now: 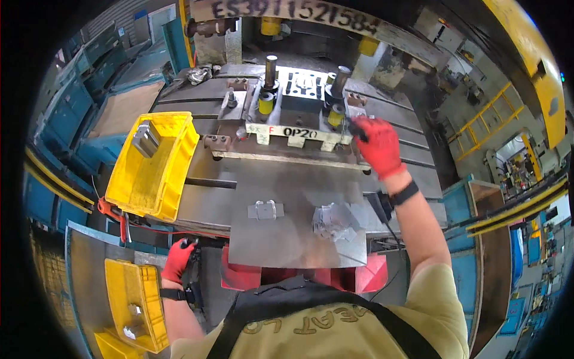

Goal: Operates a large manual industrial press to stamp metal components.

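My right hand (381, 146), in a red glove with dark fingertips, reaches to the right front corner of the press die (301, 113). Its fingers are closed beside a yellow-collared post (336, 115); what they grip, if anything, is hidden. Low on the left, my left hand (178, 260) hangs just off the table edge. Its fingers bend loosely with their tips apart, and I see nothing between them. On the smooth metal plate (299, 251) in front of me lie a small flat grey metal part (266, 210) and a loose pile of thin metal blanks (338, 222).
A yellow crate (154, 173) with metal parts stands on the table's left. Below it, another yellow crate (137, 305) holds several shiny parts. Steel posts (271, 72) rise from the die beneath the press's upper beam (299, 11). Red-handled pliers or clamp (116, 216) hang near the left edge.
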{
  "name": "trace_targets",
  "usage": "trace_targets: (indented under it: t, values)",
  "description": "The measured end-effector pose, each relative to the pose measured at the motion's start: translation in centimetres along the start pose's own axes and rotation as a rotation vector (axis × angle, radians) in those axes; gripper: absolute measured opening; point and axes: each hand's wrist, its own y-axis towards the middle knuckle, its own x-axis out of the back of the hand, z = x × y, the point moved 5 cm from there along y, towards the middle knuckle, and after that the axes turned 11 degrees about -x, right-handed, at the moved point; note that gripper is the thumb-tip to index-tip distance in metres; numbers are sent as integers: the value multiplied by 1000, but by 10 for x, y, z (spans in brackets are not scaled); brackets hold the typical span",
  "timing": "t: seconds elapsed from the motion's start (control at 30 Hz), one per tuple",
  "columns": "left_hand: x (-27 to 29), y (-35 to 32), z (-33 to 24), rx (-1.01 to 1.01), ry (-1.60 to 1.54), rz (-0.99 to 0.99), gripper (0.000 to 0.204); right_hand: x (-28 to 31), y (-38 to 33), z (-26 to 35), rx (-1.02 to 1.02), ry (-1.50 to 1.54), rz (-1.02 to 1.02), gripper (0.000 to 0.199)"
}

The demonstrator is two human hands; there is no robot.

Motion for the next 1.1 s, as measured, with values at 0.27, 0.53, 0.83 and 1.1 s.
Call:
trace_targets:
  t: [0.27,0.53,0.83,1.1]
  values:
    - [-22,-50,102,277,127,-12,30,-90,105,-7,-97,-84,-103,20]
    - [-51,-64,123,451,116,126,32,-142,104,-7,57,-351,51,18]
    - [-62,-31,133,279,354,307,43,-147,104,1,105,-413,156,15]
    - [-64,-15,144,117,447,351,42,-143,101,-16,-18,-111,525,41]
